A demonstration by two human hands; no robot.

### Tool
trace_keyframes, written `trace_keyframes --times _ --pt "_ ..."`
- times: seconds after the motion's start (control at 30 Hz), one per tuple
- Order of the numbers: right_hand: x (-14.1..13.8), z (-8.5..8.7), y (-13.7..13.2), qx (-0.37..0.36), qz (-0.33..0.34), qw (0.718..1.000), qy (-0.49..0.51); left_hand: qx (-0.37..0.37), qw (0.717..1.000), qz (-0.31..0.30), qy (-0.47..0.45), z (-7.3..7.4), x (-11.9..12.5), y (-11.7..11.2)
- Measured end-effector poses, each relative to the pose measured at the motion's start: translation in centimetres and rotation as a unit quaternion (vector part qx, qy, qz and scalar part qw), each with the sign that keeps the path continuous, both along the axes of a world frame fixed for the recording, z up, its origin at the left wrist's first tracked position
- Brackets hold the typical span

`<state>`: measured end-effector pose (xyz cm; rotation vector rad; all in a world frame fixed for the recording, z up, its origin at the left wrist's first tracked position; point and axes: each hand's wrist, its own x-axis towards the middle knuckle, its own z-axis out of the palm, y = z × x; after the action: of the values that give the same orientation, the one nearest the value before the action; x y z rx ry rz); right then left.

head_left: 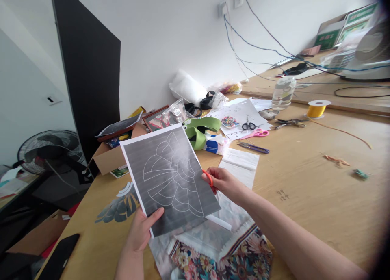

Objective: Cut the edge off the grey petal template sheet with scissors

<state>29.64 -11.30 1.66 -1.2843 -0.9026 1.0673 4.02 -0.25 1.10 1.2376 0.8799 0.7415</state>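
A dark grey printed sheet (131,158) with a white-lined, fan-shaped pattern is raised above the table. My left hand (142,227) grips its lower left edge, thumb on the printed face. At the right edge of the sheet, my right hand (224,182) is closed on the orange handle of scissors (208,177); their blades are hidden behind the paper. A narrow white paper strip (219,222) hangs at the sheet's lower right corner. Under my hands lies a floral fabric (243,257) with a fringed edge. Cut grey pattern pieces (118,207) rest left of the sheet.
Small snips (252,147), pink scissors (256,133), black-handled scissors (249,124) and pliers (289,122) lie beyond my right hand. Farther right are a yellow thread spool (317,110) and a clear jar (284,93). A cardboard box (105,154) and phone (59,255) are at left.
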Motion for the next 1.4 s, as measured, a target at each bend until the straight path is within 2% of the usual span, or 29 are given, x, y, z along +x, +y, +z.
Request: trace_keyframes --times 0.3,1.07,1.4 --pt "0.08 0.07 -0.04 -0.004 0.0 1.0 0.007 0.01 1.0 -0.006 0.0 -0.34 -0.2 0.27" --pt "-0.06 0.37 -0.11 -0.003 -0.016 1.0 0.013 0.013 1.0 -0.013 0.002 -0.16 -0.16 0.06" --pt "0.05 -0.09 -0.03 0.004 -0.006 1.0 0.008 0.003 1.0 -0.019 0.002 -0.5 -0.24 0.24"
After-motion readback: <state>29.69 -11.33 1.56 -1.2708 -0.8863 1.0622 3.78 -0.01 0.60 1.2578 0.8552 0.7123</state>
